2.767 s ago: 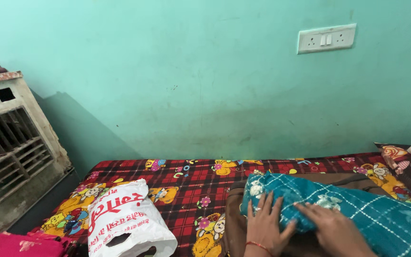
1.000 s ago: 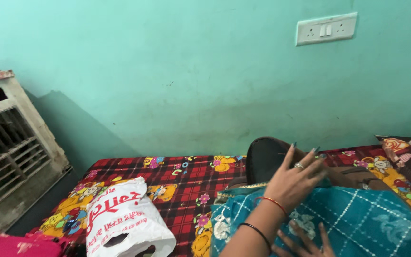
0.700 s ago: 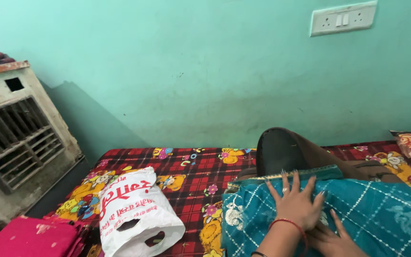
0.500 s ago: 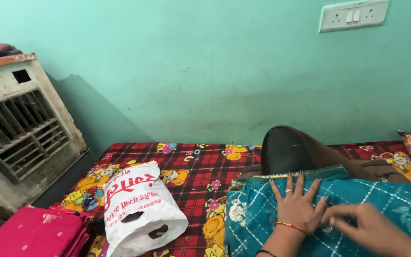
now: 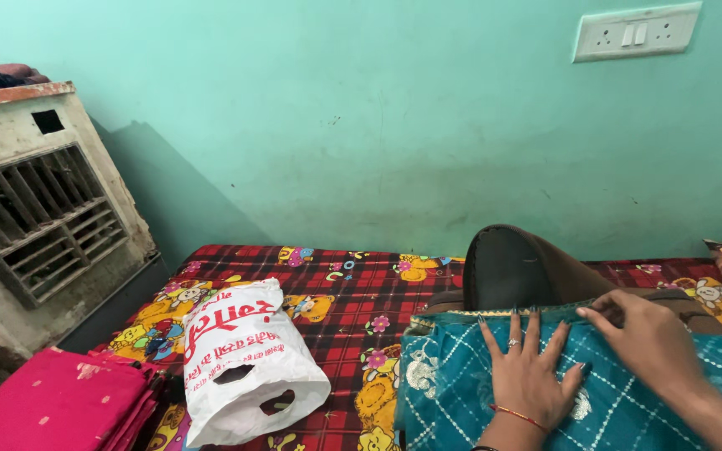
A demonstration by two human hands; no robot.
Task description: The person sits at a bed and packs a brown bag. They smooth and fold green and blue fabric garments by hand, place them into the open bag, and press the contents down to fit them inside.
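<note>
The left hand (image 5: pixel 531 376) lies flat, fingers spread, on folded teal checked cloth (image 5: pixel 453 392) that already sits partly inside an open brown bag (image 5: pixel 520 267). The right hand (image 5: pixel 641 338), at its 2 o'clock, pinches the cloth's far edge. The bag's flap stands up at 12 o'clock; tucking looks unfinished. A white plastic bag (image 5: pixel 244 359) lies at 9 o'clock.

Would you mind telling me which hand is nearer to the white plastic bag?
The left hand, lying flat on the teal cloth, is nearer the white bag, which lies apart to its left. The right hand is farther right, at the cloth's far edge.
</note>
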